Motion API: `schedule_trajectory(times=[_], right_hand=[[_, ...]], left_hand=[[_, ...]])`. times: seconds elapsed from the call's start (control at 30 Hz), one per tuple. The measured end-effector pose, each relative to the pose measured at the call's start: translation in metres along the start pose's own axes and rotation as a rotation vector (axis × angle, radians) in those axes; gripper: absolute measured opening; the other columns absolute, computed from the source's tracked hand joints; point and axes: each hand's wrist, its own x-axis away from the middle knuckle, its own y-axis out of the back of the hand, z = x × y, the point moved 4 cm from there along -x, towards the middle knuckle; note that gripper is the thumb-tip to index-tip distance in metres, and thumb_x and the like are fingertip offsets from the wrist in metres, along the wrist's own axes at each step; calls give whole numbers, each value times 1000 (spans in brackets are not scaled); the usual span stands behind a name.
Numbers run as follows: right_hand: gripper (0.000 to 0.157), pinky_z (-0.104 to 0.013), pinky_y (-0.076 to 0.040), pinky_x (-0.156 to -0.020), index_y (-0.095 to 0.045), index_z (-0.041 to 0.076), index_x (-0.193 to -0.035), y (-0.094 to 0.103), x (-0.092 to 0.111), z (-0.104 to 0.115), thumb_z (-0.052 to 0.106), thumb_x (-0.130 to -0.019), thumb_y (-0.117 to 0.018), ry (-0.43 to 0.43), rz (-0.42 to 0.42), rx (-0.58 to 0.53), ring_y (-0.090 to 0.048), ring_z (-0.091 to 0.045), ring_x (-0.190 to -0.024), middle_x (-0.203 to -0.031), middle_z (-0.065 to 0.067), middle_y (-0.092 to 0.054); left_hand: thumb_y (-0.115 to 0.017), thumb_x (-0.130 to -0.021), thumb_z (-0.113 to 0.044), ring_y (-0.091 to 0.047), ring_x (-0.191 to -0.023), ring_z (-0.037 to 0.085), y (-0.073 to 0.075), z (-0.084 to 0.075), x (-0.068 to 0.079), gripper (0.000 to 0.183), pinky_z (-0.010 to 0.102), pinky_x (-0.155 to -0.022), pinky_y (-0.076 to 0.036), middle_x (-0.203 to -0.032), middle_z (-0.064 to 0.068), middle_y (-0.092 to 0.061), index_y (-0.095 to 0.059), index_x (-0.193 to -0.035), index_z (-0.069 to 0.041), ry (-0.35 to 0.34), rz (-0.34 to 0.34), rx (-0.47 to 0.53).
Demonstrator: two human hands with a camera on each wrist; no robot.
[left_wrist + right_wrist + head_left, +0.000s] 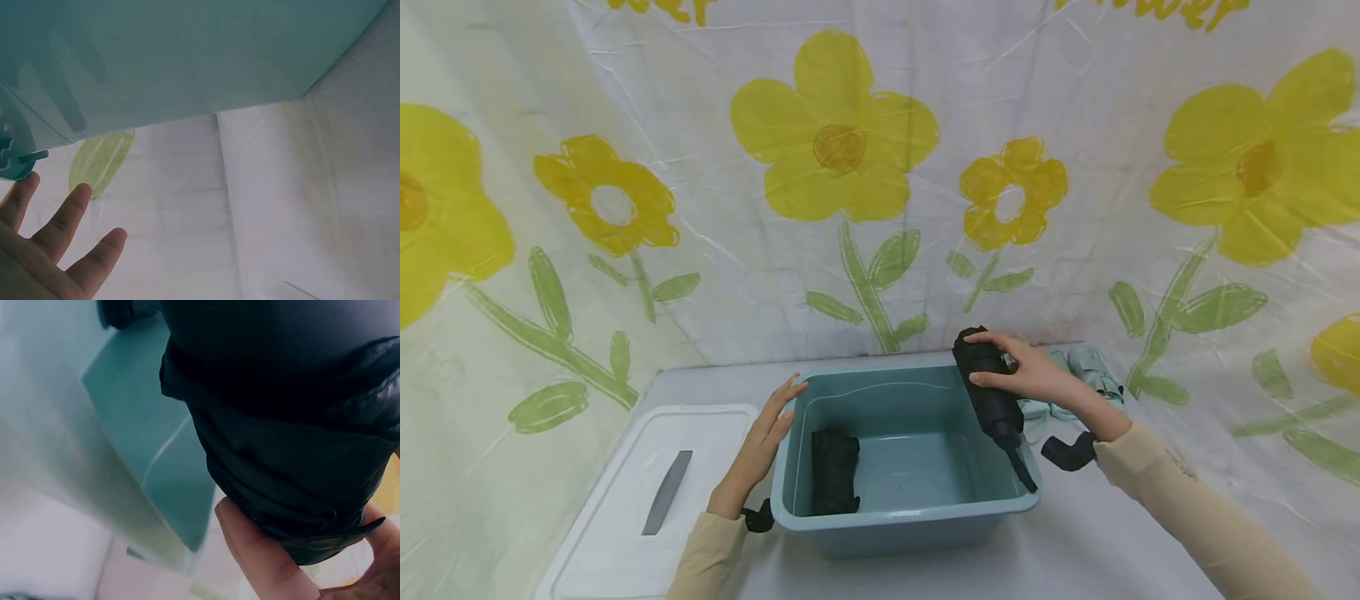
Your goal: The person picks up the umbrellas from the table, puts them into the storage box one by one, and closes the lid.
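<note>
A blue-green plastic bin stands on the white table. My right hand grips a black folded umbrella, tilted over the bin's right rim, its thin strap hanging down at the near right corner. In the right wrist view, thumb and fingers hold the bunched fabric of the umbrella beside the bin wall. Inside the bin, toward the left, lies another black bundle. My left hand rests at the bin's left rim with fingers extended; the left wrist view shows those fingers spread below the bin's side.
A white lid with a grey handle lies left of the bin. Pale blue sandals sit behind the right forearm. A curtain printed with yellow flowers hangs right behind the table.
</note>
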Motion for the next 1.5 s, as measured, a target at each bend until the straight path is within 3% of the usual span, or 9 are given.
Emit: schedule_trajectory(times=[0.37,0.83,1.17,1.27,1.5], right_hand=[[59,-37,-52,-74,-41,28,-136,-15,-9,13,40,-84,-66,56,22,30,-55,-30,-104,-139,-14,-39],[58,-36,-52,-68,-43,27,-134,-32,-22,19,39,-83,-67,67,48,68,-59,-26,-92,-132,-17,-45],[56,-34,-50,-68,-45,25,-131,-46,-26,24,39,-82,-68,81,77,119,-57,-24,-92,-125,-15,-51],[55,-35,-50,-69,-45,25,-130,-50,-28,22,39,-82,-68,82,80,115,-57,-24,-93,-126,-15,-50],[55,-35,-49,-70,-44,22,-130,-56,-28,28,37,-83,-67,99,82,110,-54,-26,-95,-123,-16,-49]], left_hand=[[-33,-101,-20,-16,-141,29,2,-3,-1,42,69,-101,-16,-154,3,-20,-36,-142,-23,-4,0,-2],[-33,-101,-19,-16,-141,30,0,-1,-1,42,69,-101,-15,-154,3,-20,-36,-142,-23,4,0,2],[-34,-98,-5,-17,-140,36,0,-14,0,44,70,-100,-14,-153,12,-21,-38,-141,-11,-1,-17,10],[-35,-98,-7,-17,-140,34,-1,-4,0,44,70,-100,-15,-153,10,-21,-37,-142,-14,-7,-17,6],[-34,-100,-15,-16,-141,32,0,-5,0,43,69,-101,-15,-153,9,-21,-36,-143,-20,0,1,-7]])
